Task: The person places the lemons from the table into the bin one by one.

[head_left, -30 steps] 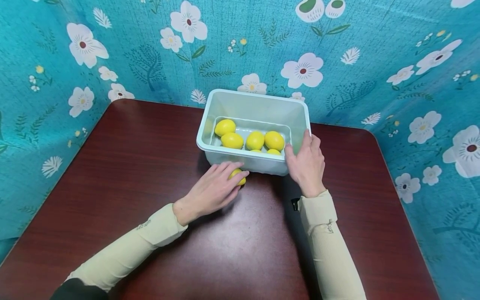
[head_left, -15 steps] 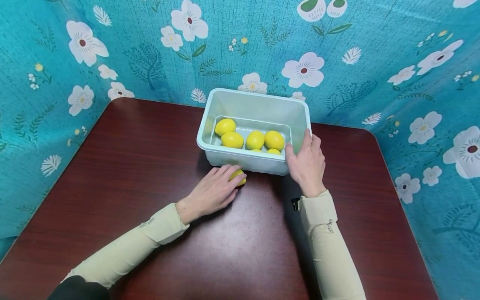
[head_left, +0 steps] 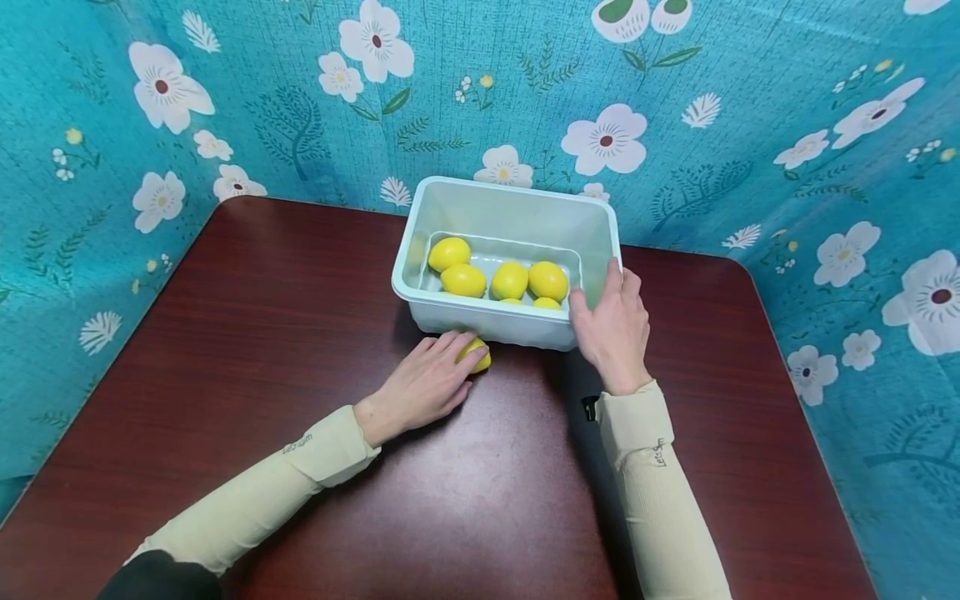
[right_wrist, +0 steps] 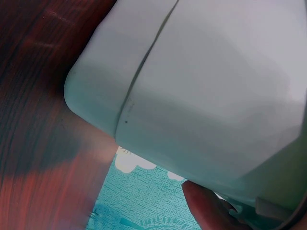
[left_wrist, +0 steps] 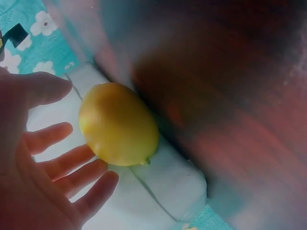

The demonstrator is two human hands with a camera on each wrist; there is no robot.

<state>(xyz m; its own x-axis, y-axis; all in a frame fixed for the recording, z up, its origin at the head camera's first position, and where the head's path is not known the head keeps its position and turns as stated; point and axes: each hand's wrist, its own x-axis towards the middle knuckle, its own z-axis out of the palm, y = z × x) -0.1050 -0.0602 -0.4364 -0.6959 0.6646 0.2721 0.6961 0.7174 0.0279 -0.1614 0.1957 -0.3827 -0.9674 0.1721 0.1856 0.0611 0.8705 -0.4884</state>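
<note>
In the head view, my left hand (head_left: 422, 379) lies over a lemon (head_left: 481, 358) on the table, just in front of a pale plastic box (head_left: 517, 207). The left wrist view shows its fingers (left_wrist: 79, 175) relaxed and spread beside that lemon (left_wrist: 120, 127), with the thumb apart. My right hand (head_left: 617, 329) grips the box at its front right corner, thumb at the front rim and fingers along the right side. Several lemons (head_left: 463, 281) lie inside the box, some partly hidden by its front wall. In the right wrist view, a fingertip (right_wrist: 201, 196) touches the box wall (right_wrist: 206, 76).
The box stands on a dark reddish-brown table (head_left: 300, 275), near its back edge. Behind and on both sides hangs a turquoise floral cloth (head_left: 480, 100). My sleeved forearms reach in from the front.
My left hand has drawn back slightly toward me, its fingers less extended over the lemon. Lemon and box stay about where they were, and the right hand keeps its hold.
</note>
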